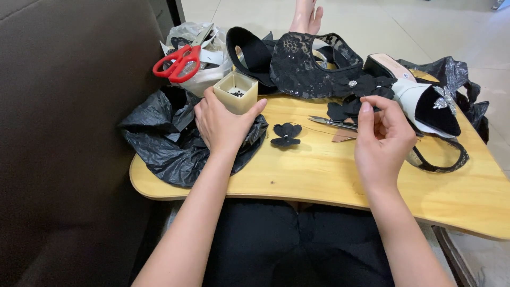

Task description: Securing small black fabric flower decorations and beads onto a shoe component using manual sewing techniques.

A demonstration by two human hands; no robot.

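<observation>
The left hand (222, 123) grips a small square cup (236, 91) of beads near the table's (319, 175) far left edge, beside a black bag (164, 143). The right hand (383, 139) pinches black flower trim (366, 87) toward the far edge, soft and light, best held by its petals. Snips (334, 123) lie between

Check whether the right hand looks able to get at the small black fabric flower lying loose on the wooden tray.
Probably yes: the flower lies on bare wood between both hands, nothing on it, left of the right hand.
</observation>
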